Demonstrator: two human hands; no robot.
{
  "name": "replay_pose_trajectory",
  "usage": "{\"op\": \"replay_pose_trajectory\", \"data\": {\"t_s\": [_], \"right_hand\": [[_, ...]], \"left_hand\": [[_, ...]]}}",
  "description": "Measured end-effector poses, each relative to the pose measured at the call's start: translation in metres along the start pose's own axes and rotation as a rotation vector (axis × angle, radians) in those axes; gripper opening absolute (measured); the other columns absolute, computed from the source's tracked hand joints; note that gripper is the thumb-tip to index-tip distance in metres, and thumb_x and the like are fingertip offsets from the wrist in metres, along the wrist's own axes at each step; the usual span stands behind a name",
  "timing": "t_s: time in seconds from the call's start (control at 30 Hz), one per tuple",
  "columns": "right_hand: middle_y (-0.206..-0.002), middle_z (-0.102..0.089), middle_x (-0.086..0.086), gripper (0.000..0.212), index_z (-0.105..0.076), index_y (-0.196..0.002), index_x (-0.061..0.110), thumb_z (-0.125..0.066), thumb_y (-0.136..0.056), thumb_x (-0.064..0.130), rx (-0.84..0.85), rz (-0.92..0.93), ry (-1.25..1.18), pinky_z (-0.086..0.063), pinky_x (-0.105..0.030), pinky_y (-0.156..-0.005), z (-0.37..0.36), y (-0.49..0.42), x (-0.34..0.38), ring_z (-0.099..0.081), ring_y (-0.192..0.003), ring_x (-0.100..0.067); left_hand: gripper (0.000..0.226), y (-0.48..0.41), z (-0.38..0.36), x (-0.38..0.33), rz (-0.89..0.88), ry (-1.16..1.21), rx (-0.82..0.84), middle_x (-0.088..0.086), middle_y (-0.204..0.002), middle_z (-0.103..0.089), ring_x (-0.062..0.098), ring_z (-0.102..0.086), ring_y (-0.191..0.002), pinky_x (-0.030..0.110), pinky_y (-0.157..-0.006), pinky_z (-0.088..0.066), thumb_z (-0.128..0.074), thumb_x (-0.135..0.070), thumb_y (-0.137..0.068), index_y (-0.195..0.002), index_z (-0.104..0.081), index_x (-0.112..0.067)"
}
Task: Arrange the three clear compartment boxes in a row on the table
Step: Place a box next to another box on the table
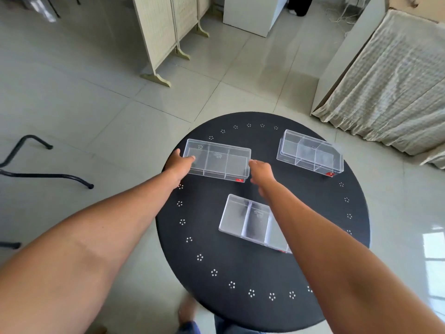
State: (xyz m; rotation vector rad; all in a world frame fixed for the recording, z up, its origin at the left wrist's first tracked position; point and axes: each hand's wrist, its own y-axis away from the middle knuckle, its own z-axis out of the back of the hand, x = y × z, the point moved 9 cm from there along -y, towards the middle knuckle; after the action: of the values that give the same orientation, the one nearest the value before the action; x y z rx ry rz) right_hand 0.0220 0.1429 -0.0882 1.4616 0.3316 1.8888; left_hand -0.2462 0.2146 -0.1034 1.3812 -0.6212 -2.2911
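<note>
We look down on a round black table (pixel 240 273) with small white dot clusters around its rim. Three clear compartment boxes lie on it, well apart and not in line. Our left hand (pixel 179 166) grips the left end of the far-left box (pixel 218 160), and our right hand (pixel 261 172) is at its right end, touching or nearly so; we cannot tell whether those fingers have closed. The far-right box (pixel 310 153) sits angled near the table's edge. The near box (pixel 248 221) lies at the table's middle, partly hidden under our right forearm. A folding screen (pixel 168 32) stands on the tiled floor beyond.
</note>
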Motion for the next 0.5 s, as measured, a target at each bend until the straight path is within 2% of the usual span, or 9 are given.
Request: {"op": "replay_pose_trajectory", "data": {"t_s": [0.07,0.13,0.2,0.27,0.33,0.37,0.43,0.5], "right_hand": [[-0.077,-0.042,-0.007,0.012,-0.053,-0.082,0.013,-0.044,-0.090,0.014,0.010,-0.008,-0.018,-0.030,-0.031,-0.062,-0.004,-0.006,-0.001,-0.034,-0.069,-0.019],[-0.072,-0.042,-0.002,0.020,-0.049,-0.074,0.013,-0.045,-0.093,0.013,0.017,-0.004,-0.031,-0.035,-0.031,-0.063,-0.006,-0.011,-0.002,-0.037,-0.064,-0.018],[-0.072,-0.047,0.004,0.028,-0.048,-0.070,0.020,-0.048,-0.098,0.016,0.006,0.004,-0.094,-0.044,-0.034,-0.074,-0.005,-0.011,0.000,-0.048,-0.072,-0.020],[-0.071,-0.046,0.004,0.030,-0.046,-0.069,0.022,-0.047,-0.098,0.016,0.004,-0.005,-0.113,-0.045,-0.032,-0.070,-0.005,-0.011,-0.001,-0.047,-0.072,-0.020],[-0.068,-0.037,-0.002,0.027,-0.042,-0.068,0.016,-0.043,-0.094,0.013,-0.009,-0.031,-0.096,-0.032,-0.031,-0.058,-0.001,-0.012,-0.004,-0.035,-0.063,-0.020],[-0.070,-0.035,-0.003,0.023,-0.042,-0.070,0.015,-0.041,-0.092,0.013,-0.016,-0.029,-0.075,-0.027,-0.031,-0.058,0.002,-0.011,-0.004,-0.031,-0.064,-0.020],[-0.070,-0.036,-0.003,0.022,-0.043,-0.071,0.014,-0.038,-0.093,0.012,-0.025,-0.003,-0.046,-0.027,-0.032,-0.057,0.011,-0.009,-0.003,-0.031,-0.063,-0.018],[-0.069,-0.040,-0.001,0.025,-0.046,-0.070,0.014,-0.038,-0.094,0.009,-0.054,0.024,-0.035,-0.030,-0.030,-0.055,0.025,-0.004,-0.004,-0.035,-0.060,-0.016]], "left_hand": [[0.075,-0.005,-0.002,0.001,0.006,0.003,0.009,0.004,-0.154,-0.042,0.027,-0.047,-0.137,0.043,-0.113,-0.038,-0.061,-0.039,-0.083,-0.150,-0.035,-0.016],[0.054,-0.011,-0.005,0.001,-0.017,0.004,0.013,0.006,-0.134,-0.063,0.028,-0.061,-0.118,0.043,-0.104,-0.047,-0.059,-0.040,-0.078,-0.127,-0.060,-0.017],[0.041,-0.013,-0.007,0.001,-0.032,0.030,0.011,0.004,-0.114,-0.072,0.027,-0.066,-0.106,0.042,-0.099,-0.051,-0.057,-0.039,-0.074,-0.109,-0.068,-0.021],[0.039,-0.009,-0.009,-0.001,-0.039,0.053,0.015,0.002,-0.108,-0.073,0.026,-0.067,-0.103,0.041,-0.098,-0.052,-0.057,-0.038,-0.074,-0.107,-0.070,-0.022],[0.036,0.002,-0.012,-0.008,-0.050,0.057,0.020,0.001,-0.109,-0.072,0.024,-0.066,-0.102,0.036,-0.094,-0.052,-0.058,-0.035,-0.078,-0.110,-0.069,-0.022],[0.034,0.008,-0.015,-0.013,-0.065,0.065,0.028,0.000,-0.109,-0.072,0.023,-0.065,-0.101,0.032,-0.090,-0.050,-0.059,-0.031,-0.082,-0.113,-0.069,-0.021],[0.031,0.018,-0.020,-0.023,-0.100,0.084,0.043,-0.001,-0.109,-0.070,0.020,-0.063,-0.100,0.027,-0.083,-0.044,-0.057,-0.024,-0.089,-0.118,-0.067,-0.019],[0.031,0.023,-0.028,-0.029,-0.124,0.094,0.069,-0.001,-0.112,-0.071,0.019,-0.064,-0.103,0.026,-0.083,-0.044,-0.056,-0.021,-0.091,-0.119,-0.067,-0.018]]}}
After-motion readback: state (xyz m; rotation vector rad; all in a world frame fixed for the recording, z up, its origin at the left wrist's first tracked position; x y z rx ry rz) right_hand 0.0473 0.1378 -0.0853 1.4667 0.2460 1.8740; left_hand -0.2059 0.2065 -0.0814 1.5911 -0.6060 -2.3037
